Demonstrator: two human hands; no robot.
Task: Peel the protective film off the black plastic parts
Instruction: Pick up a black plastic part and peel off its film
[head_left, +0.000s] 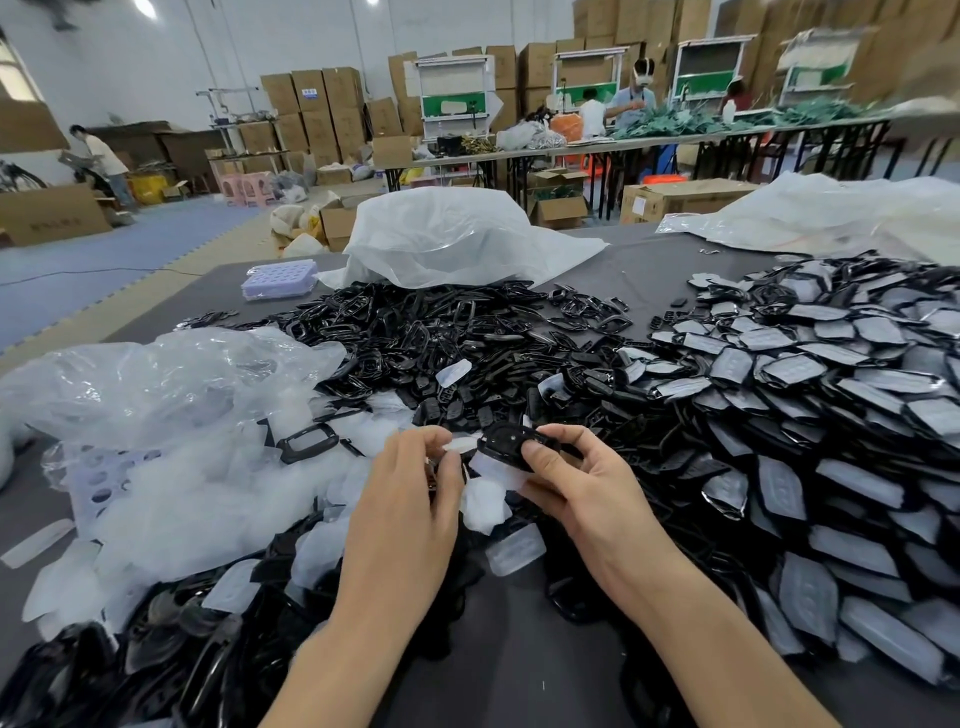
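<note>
Head view shows the right hand (576, 483) gripping a black part (506, 440) while the left hand (410, 499) pinches its film (461, 445) mid-peel; next, probably, pull it clear, with unpeeled parts (831, 415) heaped to the right.

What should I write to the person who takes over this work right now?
Left hand pinches the film, seemingly half off.
Right hand holds the black part it comes from.
Done: peeled parts heaped in the middle, loose film at the left.
Left to do: finish this piece, then the big covered pile on the right.
</note>
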